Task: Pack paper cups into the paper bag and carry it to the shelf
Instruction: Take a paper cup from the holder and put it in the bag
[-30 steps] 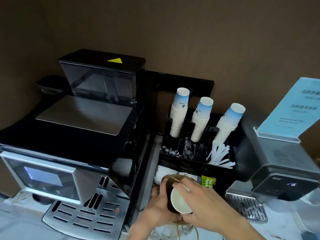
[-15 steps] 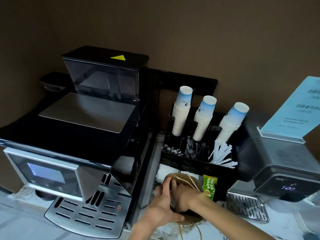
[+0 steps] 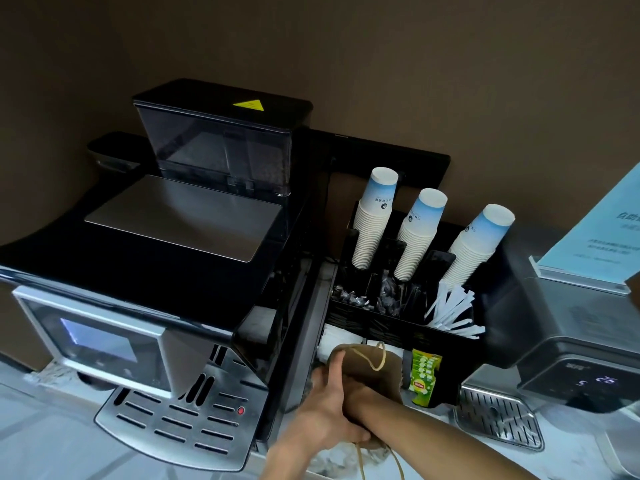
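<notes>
Between the coffee machine [image 3: 145, 306] and the black cup caddy [image 3: 398, 327]: brown paper bag [image 3: 363, 367] stands on the counter, held at its mouth.

Left hand [image 3: 325, 410] wraps the bag's left side, fingers curled round the paper, gripping it. Right forearm [image 3: 433, 441] runs into the bag opening; right hand hidden inside, so its grip cannot be told. Twine handles loop above the rim and below the hands. Three inverted stacks of paper cups [image 3: 420, 233] sit in the caddy behind, apart from the bag. Green tea box [image 3: 424, 379] just right of the bag.
</notes>
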`<state>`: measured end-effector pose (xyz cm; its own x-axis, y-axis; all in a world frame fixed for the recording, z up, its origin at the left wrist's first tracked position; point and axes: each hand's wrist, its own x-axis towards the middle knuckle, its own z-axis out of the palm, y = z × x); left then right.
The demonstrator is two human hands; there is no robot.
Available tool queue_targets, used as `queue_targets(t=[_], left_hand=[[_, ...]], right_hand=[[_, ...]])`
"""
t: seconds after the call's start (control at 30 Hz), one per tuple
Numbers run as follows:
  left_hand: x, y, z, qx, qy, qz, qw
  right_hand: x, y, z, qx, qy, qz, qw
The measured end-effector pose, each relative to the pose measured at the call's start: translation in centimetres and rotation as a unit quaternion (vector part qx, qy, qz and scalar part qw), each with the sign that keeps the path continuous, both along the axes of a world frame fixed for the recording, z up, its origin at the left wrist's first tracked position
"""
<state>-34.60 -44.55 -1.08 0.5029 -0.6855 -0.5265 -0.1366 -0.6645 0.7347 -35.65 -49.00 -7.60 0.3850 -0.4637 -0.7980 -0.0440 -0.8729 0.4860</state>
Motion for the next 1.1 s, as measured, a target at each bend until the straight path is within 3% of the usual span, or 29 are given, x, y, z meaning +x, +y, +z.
queue_targets(t=[0.07, 0.13, 0.2, 0.23, 0.3, 0.57, 0.77, 0.9, 0.97, 1.03, 1.1], left_hand=[[0.1, 0.1, 0.0, 0.002, 0.003, 0.007, 1.0], [0.2, 0.3, -0.1, 0.001, 0.006, 0.016, 1.0], [0.3, 0.3, -0.2, 0.001, 0.01, 0.024, 1.0], [0.3, 0.3, -0.2, 0.002, 0.013, 0.027, 1.0], [0.3, 0.2, -0.1, 0.008, 0.014, 0.029, 0.999], [0.5, 0.5, 0.2, 0.015, 0.007, 0.018, 1.0], [0.6, 0.6, 0.8, 0.005, 0.011, 0.015, 1.0], [0.8, 0.4, 1.0, 0.009, 0.028, 0.011, 1.0], [0.8, 0.3, 1.1, 0.01, 0.035, 0.013, 0.999], [0.8, 0.2, 1.2, 0.012, 0.037, 0.016, 0.999], [0.8, 0.3, 1.4, 0.015, 0.038, 0.014, 0.999]], right_hand=[[-0.4, -0.9, 1.0, 0.017, -0.068, -0.082, 0.994], [-0.7, -2.3, 1.5, 0.019, -0.179, -0.063, 0.982], [-0.3, -5.1, 2.5, 0.166, -0.181, -0.085, 0.966], [-0.3, -6.3, 2.6, 0.192, -0.186, -0.041, 0.963], [0.0, -7.3, 3.4, 0.207, -0.177, -0.017, 0.962], [-1.0, -9.7, 9.2, 0.303, -0.222, -0.075, 0.924], [-3.5, -13.4, 17.5, 0.42, -0.362, -0.081, 0.829], [-3.7, -16.8, 20.2, 0.478, -0.484, -0.171, 0.712], [-2.8, -18.3, 19.8, 0.464, -0.553, -0.2, 0.662], [-1.0, -19.4, 18.2, 0.428, -0.597, -0.209, 0.646], [1.2, -20.0, 16.0, 0.388, -0.611, -0.214, 0.656]])
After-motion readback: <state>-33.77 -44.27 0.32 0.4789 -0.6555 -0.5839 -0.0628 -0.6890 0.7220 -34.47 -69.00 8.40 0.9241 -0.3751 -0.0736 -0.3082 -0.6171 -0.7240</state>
